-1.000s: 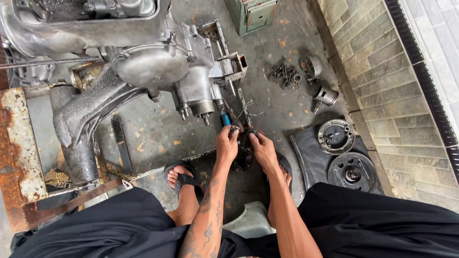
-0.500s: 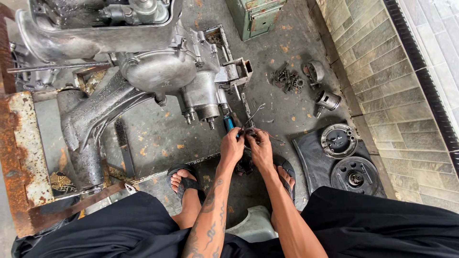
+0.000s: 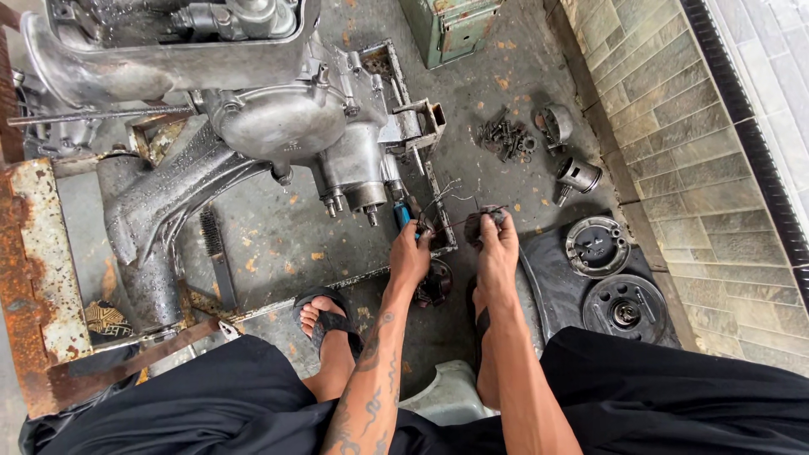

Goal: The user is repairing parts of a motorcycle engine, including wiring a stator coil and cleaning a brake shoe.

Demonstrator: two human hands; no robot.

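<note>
Concrete floor (image 3: pixel 295 244) holds engine (image 3: pixel 278 118), loose bolts (image 3: pixel 506 139), round plates (image 3: pixel 597 246) beside hands.

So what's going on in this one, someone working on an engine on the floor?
A person sits low over a concrete floor, reaching down between their knees. The left hand grips a blue-handled tool beside the underside of a large grey engine casing. The right hand holds a small dark metal part with thin wires running from it. To the right, two round metal parts lie on a dark mat, with a pile of bolts beyond. A wire brush lies on the floor.
</note>
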